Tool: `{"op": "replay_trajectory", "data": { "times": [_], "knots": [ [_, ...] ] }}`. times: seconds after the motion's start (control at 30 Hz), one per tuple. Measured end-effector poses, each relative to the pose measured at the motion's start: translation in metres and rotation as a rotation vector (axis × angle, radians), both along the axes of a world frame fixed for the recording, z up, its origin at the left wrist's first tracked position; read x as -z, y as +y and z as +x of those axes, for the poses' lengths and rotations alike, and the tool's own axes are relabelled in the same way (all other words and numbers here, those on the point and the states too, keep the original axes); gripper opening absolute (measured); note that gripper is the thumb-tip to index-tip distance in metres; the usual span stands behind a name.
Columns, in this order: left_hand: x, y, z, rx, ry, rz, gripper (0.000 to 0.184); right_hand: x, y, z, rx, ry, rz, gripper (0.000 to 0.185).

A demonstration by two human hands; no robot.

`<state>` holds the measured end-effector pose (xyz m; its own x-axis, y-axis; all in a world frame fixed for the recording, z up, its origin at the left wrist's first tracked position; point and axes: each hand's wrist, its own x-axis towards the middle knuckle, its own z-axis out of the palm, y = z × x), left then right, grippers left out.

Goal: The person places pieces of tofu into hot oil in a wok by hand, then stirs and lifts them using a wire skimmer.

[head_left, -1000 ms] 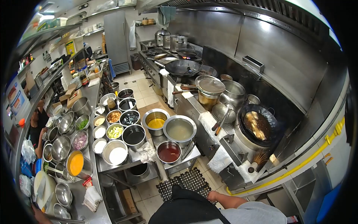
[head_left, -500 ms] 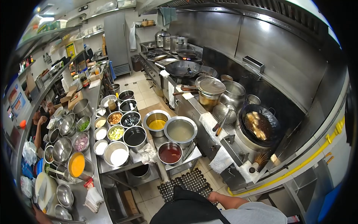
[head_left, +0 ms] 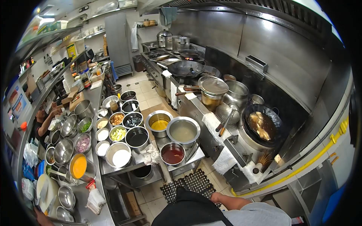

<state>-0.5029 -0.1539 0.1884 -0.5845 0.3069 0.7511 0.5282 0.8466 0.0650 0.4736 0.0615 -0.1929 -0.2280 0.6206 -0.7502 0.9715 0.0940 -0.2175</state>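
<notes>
My right forearm bends across my body at the bottom. Only the edge of my right hand (head_left: 216, 197) shows beside the black apron (head_left: 184, 211), and its fingers are hidden. No part of my left hand can be made out. Beyond the right hand lies a black perforated floor mat (head_left: 194, 180). To the right, a wok (head_left: 277, 116) of dark oil holds several pale golden pieces of food (head_left: 261, 126). A perforated ladle (head_left: 227, 113) and a bamboo brush (head_left: 264, 162) lie near it. In front stands a pot of red liquid (head_left: 172, 154).
Pots of yellow (head_left: 159, 123) and cloudy liquid (head_left: 183, 130) stand near the stove. The left counter (head_left: 85, 196) carries several steel bowls and an orange-filled pot (head_left: 79, 167). A co-worker's hands (head_left: 54, 112) show behind it. A yellow pipe (head_left: 294, 173) runs along the right wall.
The co-worker's hands at the left have come up and together. My view has shifted very slightly. The right arm and the food in the wok stay about where they were.
</notes>
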Motion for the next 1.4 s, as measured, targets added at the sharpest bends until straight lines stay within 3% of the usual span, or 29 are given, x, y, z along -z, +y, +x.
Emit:
{"op": "replay_trajectory", "data": {
  "times": [0.1,0.17,0.2,0.23,0.3,0.43,0.6,0.7,0.93,1.0,1.07,1.1,1.27,1.4],
  "knots": [
    [0.009,-0.005,-0.014,0.202,0.169,0.08,0.042,-0.016,0.002,-0.006,0.125,-0.006,-0.075,0.036],
    [0.012,-0.003,-0.013,0.124,-0.076,0.185,0.042,-0.027,0.001,-0.007,0.173,-0.018,-0.118,0.037],
    [0.01,-0.005,-0.014,0.122,-0.077,0.186,0.042,-0.03,-0.001,-0.007,0.137,0.024,-0.03,0.037],
    [0.006,-0.009,-0.016,0.116,0.253,0.055,0.041,-0.033,-0.001,-0.007,0.101,0.066,0.057,0.036],
    [0.009,-0.012,-0.026,0.106,0.581,-0.078,0.041,-0.029,0.0,-0.006,0.092,0.047,0.041,0.036],
    [0.016,-0.017,-0.038,0.042,0.401,-0.109,0.041,-0.084,0.006,-0.024,0.072,0.019,-0.059,0.031],
    [0.011,-0.016,-0.028,0.019,0.367,-0.171,0.042,-0.049,0.007,-0.015,0.031,-0.007,-0.064,0.032],
    [0.011,-0.011,-0.02,0.027,0.507,-0.136,0.043,-0.018,0.004,-0.007,-0.004,-0.018,-0.029,0.033],
    [0.022,-0.014,-0.046,0.086,0.401,-0.08,0.042,-0.038,0.002,-0.01,-0.038,-0.028,0.002,0.038],
    [0.02,-0.012,-0.044,0.108,0.365,-0.058,0.042,-0.02,0.0,-0.007,-0.005,-0.011,0.011,0.037],
    [0.015,-0.004,-0.027,-0.086,0.019,-0.052,0.043,-0.009,-0.001,-0.004,0.031,0.006,0.019,0.037],
    [0.015,-0.001,-0.023,-0.109,-0.018,-0.048,0.04,-0.011,-0.003,-0.005,0.028,-0.001,-0.005,0.037],
    [0.009,0.009,-0.011,-0.11,0.069,0.004,0.03,-0.006,0.0,-0.004,-0.135,-0.041,0.035,0.036],
    [0.005,0.014,-0.004,-0.132,0.08,0.033,0.023,0.002,-0.007,0.001,-0.068,-0.003,0.134,0.036]
  ]
}}
